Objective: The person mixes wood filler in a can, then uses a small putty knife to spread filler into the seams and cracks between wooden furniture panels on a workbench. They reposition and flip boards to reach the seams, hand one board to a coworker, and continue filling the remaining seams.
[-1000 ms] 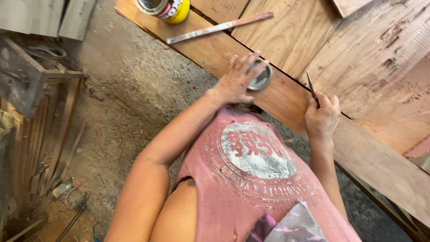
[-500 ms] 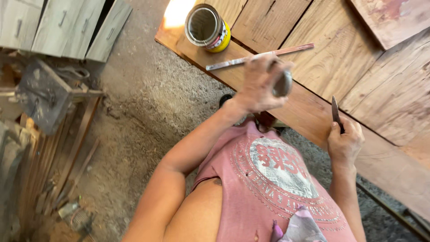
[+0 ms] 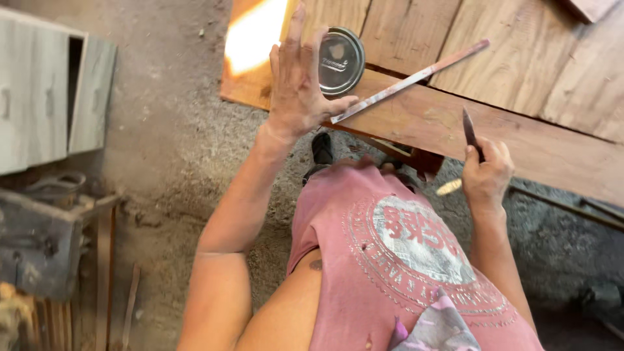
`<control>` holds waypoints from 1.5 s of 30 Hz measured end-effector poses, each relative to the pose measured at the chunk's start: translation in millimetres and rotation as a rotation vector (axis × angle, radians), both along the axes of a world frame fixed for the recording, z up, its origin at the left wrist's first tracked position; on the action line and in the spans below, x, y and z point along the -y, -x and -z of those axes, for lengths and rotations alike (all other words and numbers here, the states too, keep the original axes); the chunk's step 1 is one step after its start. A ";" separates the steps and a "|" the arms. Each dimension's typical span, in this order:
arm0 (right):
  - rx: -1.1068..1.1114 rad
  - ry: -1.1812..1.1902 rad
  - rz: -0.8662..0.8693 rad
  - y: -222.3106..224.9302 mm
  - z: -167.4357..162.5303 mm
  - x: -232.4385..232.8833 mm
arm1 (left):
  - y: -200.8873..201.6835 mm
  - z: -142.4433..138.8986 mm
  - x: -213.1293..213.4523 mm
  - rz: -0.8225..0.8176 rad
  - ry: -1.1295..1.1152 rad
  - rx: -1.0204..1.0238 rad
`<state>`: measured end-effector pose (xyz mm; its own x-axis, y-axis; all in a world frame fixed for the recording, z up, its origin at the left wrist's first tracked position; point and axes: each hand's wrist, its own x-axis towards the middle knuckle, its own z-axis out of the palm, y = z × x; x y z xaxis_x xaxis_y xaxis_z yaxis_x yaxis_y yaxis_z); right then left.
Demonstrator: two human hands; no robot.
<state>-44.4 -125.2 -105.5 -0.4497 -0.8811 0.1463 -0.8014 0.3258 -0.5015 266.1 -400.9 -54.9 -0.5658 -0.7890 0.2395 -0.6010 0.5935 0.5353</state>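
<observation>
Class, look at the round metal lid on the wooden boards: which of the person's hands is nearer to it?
The left hand. Its spread fingers are at the metal lid and cover its left edge. The right hand is far off to the lower right, gripping a dark pointed tool by the board's edge.

Wooden plank surface (image 3: 520, 140) runs across the top and right of the view, its near edge slanting down to the right. Round tin lid (image 3: 340, 60) lies on the surface near its left end. Left hand (image 3: 298, 81) spread over the lid's left side, fingers overlapping it. Long flat stick (image 3: 411, 80) lies on the surface just right of the lid, slanting up to the right, its lower end by the left thumb. Right hand (image 3: 486, 175) at the surface's near edge, well right of the lid, grip closed on a thin blade (image 3: 469, 130) pointing up over the plank. Cabinet (image 3: 45, 97) stands on the floor far left; metal clutter (image 3: 45, 240) below it.
</observation>
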 end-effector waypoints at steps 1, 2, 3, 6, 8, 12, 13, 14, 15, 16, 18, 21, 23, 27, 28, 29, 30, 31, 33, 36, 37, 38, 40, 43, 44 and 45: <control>0.009 -0.025 0.039 -5.9 -3.7 0.2 | 3.4 -5.7 5.7 0.052 -0.012 0.082; 0.021 -0.051 0.076 -11.1 -6.8 0.2 | 7.4 -12.2 10.5 0.103 -0.024 0.165; 0.012 -0.053 0.091 -15.3 -9.6 0.3 | 12.2 -18.9 14.9 0.174 -0.068 0.267; -0.008 -0.026 0.120 -22.8 -14.7 0.5 | 26.2 -36.0 28.3 0.331 -0.111 0.526; 0.002 -0.010 0.139 -23.9 -16.1 -0.2 | 32.6 -41.7 34.1 0.383 -0.081 0.647; 0.012 0.013 0.177 -17.2 -13.3 -4.2 | 38.0 -38.9 40.8 0.396 -0.104 0.648; 0.014 0.024 0.177 -13.9 -11.4 -5.5 | 38.7 -36.1 41.6 0.405 -0.104 0.640; 0.017 0.039 0.175 -10.8 -9.4 -6.6 | 38.3 -33.6 42.8 0.411 -0.102 0.633; 0.011 0.041 0.173 -6.8 -6.9 -7.4 | 38.8 -30.6 43.3 0.411 -0.061 0.643; 0.010 0.040 0.168 -3.1 -4.6 -7.7 | 38.5 -28.1 43.9 0.409 -0.025 0.655; 0.023 0.035 0.155 4.7 0.4 -6.8 | 37.1 -23.3 44.6 0.409 -0.032 0.685; 0.050 0.034 0.145 15.8 6.7 -1.8 | 36.0 -17.8 44.3 0.405 -0.105 0.717; 0.052 0.043 0.140 22.4 9.4 2.3 | 37.5 -15.9 43.0 0.387 -0.090 0.724; 0.065 0.083 0.128 33.6 11.8 5.6 | 44.7 -24.9 43.8 0.434 0.042 0.762; 0.075 0.095 0.142 36.2 12.2 4.9 | 46.5 -30.3 43.0 0.425 -0.012 0.824; 0.085 0.109 0.157 38.6 12.6 3.4 | 47.1 -37.0 42.1 0.416 -0.065 0.886; 0.092 0.116 0.169 41.0 13.3 1.1 | 48.1 -43.1 37.5 0.413 -0.078 0.883; 0.096 0.125 0.183 43.2 14.0 -1.5 | 48.5 -48.7 31.1 0.412 -0.090 0.877; 0.076 0.165 0.203 47.5 16.1 -8.4 | 52.3 -53.2 12.2 0.395 -0.029 0.687; 0.059 0.190 0.299 52.4 20.6 -22.2 | 71.2 -28.6 -44.3 0.364 0.155 0.154; 0.095 0.151 0.362 52.2 22.0 -27.1 | 81.9 -12.1 -59.7 0.395 0.059 0.079; 0.124 0.120 0.425 52.6 23.5 -32.2 | 93.6 7.7 -72.6 0.424 -0.029 -0.001; 0.066 0.155 0.373 52.3 25.1 -40.6 | 118.2 49.0 -77.8 0.231 -0.024 0.109; 0.017 0.163 0.319 51.7 23.7 -47.7 | 133.1 95.4 -70.7 0.061 -0.078 0.213; 0.008 0.161 0.306 51.5 22.4 -47.8 | 133.5 104.2 -67.4 0.025 -0.103 0.240; 0.026 0.134 0.305 51.5 20.9 -47.4 | 132.3 110.1 -67.3 0.049 -0.143 0.182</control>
